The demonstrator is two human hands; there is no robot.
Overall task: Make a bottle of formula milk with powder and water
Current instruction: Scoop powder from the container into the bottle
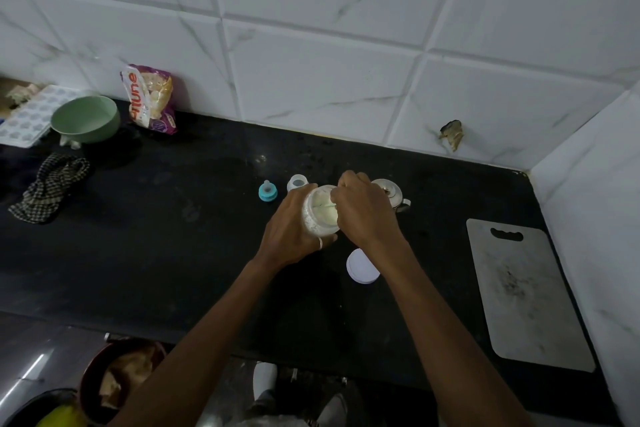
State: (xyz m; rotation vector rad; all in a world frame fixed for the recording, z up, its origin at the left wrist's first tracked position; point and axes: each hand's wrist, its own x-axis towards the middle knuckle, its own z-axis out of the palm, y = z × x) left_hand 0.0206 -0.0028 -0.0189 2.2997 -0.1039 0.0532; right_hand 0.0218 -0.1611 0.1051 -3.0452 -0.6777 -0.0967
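Observation:
My left hand (289, 229) grips an open jar of pale milk powder (320, 211), tilted toward me above the black counter (173, 253). My right hand (363, 210) pinches a thin spoon (325, 206) whose handle lies across the jar's mouth. The jar's white lid (363, 266) lies flat on the counter just below my right wrist. Behind the jar stands the open feeding bottle (297, 183). Its teal ring with the teat (267, 191) sits to its left. A small steel kettle (391, 192) stands behind my right hand, partly hidden.
A grey cutting board (526, 298) lies at the right by the side wall. At the far left are a green bowl (86, 118), an ice tray (31, 116), a snack packet (152, 99) against the tiles and a checked cloth (48, 187).

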